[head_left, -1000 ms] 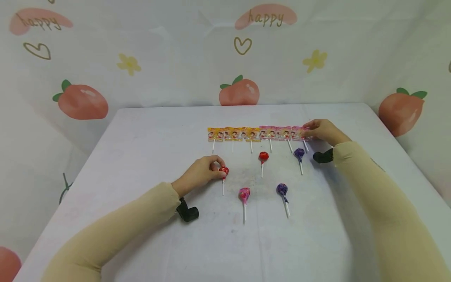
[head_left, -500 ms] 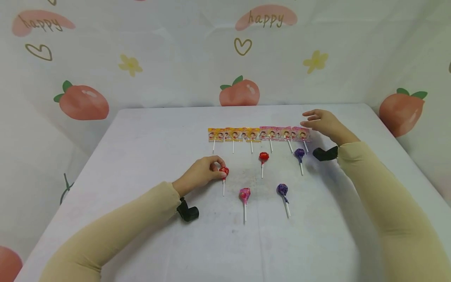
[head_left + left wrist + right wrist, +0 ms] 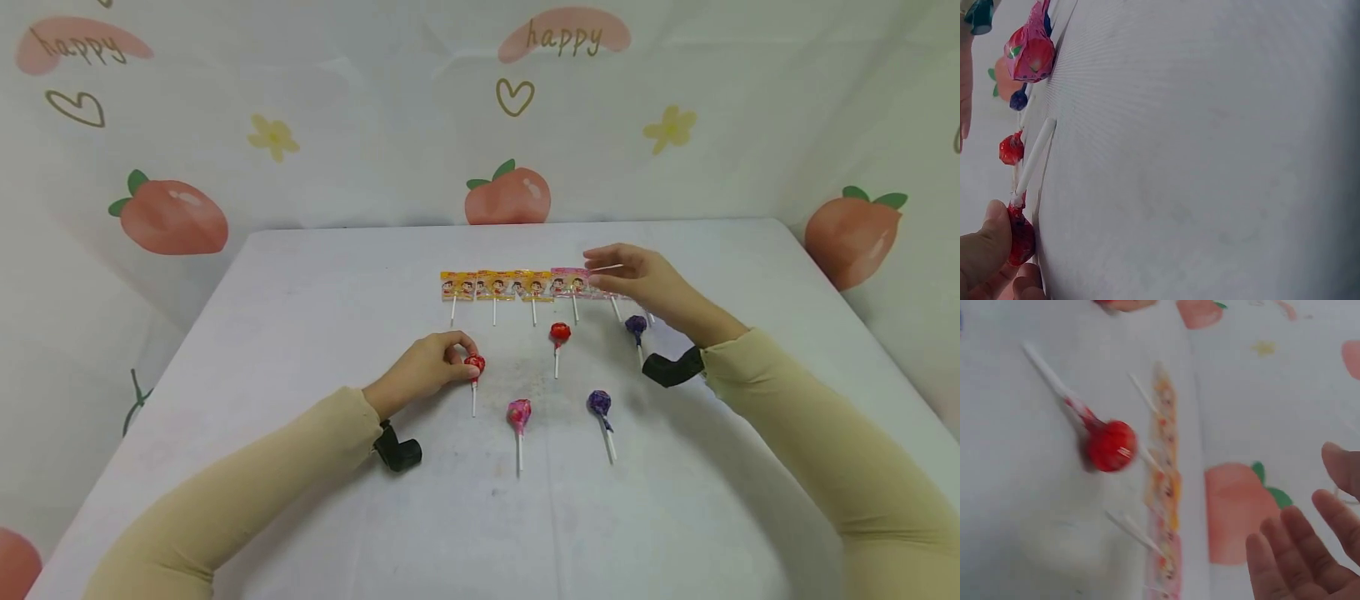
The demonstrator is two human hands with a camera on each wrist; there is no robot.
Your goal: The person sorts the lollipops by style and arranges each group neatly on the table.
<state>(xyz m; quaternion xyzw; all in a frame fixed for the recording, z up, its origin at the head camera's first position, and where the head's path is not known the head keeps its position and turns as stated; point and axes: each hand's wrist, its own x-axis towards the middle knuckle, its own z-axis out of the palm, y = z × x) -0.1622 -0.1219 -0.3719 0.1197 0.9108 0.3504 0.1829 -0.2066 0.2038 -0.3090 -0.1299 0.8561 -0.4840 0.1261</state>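
Observation:
My left hand (image 3: 420, 367) pinches the wrapped head of a red lollipop (image 3: 1021, 240) between thumb and fingers, its white stick pointing toward me. My right hand (image 3: 648, 287) hovers with loosely extended fingers over a row of flat-wrapped lollipops along the back. Those at the row's left have yellow wrappers (image 3: 457, 285); the ones at its right have pink wrappers (image 3: 567, 280), partly hidden by that hand. Nothing is between the right fingers (image 3: 1300, 540) in the right wrist view. In front of the row lies another red lollipop (image 3: 560, 332).
A pink lollipop (image 3: 519, 412) and a purple lollipop (image 3: 599, 402) lie nearer me on the white-covered table (image 3: 315, 500). A second purple lollipop (image 3: 636, 324) lies beside the right wrist. Behind the table hangs a peach-printed cloth (image 3: 375, 150).
My right hand let go of the rightmost pink-wrapped lollipop, lifted away, then moved left over the row. My left hand stays on the red lollipop.

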